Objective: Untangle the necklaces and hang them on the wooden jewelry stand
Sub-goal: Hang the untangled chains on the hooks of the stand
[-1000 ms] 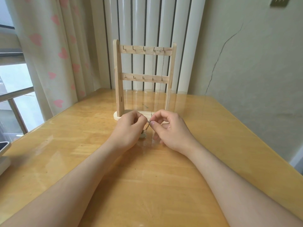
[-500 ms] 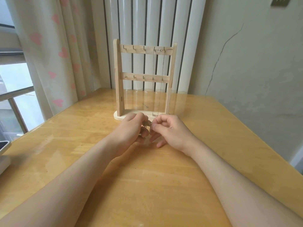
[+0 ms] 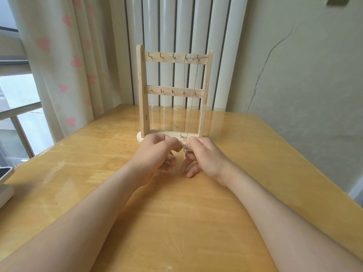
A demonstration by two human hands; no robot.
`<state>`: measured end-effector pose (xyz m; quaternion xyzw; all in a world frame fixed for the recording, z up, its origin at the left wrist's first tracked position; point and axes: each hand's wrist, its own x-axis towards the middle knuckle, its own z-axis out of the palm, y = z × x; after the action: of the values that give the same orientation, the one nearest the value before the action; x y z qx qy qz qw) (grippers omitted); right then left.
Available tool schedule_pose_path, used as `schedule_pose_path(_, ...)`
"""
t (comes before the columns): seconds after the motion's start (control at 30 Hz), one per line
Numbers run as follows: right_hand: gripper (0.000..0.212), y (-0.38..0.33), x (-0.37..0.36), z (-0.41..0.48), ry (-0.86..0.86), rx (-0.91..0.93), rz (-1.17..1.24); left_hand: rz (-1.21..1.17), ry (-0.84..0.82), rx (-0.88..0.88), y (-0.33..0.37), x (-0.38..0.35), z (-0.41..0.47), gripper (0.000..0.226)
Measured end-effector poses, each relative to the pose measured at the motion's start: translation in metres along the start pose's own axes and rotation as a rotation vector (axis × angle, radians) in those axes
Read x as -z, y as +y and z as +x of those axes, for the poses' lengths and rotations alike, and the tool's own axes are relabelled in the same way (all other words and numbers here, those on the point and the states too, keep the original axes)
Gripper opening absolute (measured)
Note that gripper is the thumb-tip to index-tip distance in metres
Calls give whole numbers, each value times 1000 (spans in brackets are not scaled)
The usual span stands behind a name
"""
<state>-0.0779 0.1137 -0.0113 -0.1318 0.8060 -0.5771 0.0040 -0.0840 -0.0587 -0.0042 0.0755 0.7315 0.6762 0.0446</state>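
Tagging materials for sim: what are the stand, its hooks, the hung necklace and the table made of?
Stand: pale wood, matte, faint grain. Hooks: bent silvery metal wire. Hung necklace: fine silver-toned chain, probably metal. Table: yellowish wood, visible grain, glossy coat mirroring the stand.

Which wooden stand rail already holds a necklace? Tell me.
The upper wooden rail: a thin silver chain hangs from its two rightmost hooks; the lower rail holds none.

Stand (image 3: 173, 91) on table (image 3: 245, 154); hands (image 3: 157, 152) before its base, chain tangle (image 3: 183, 147) between.
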Motion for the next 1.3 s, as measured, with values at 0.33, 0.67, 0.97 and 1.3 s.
schedule_pose_path(0.33, 18, 0, -2, -5, 216, 127, -111, -241, 100, 94, -2, 6, 7, 35)
schedule_pose_path(0.67, 15, -13, 1, -8, 268, 7, 330, -386, -122, 71, 1, 6, 4, 27)
schedule_pose_path(0.97, 27, -15, 6, -11, 177, -84, 411, -225, -69, -104, 0, 4, -1, 36)
schedule_pose_path(1.3, 8, -9, 5, -12, 316, 74, 199, -242, 12, -73, -10, 7, 6, 37)
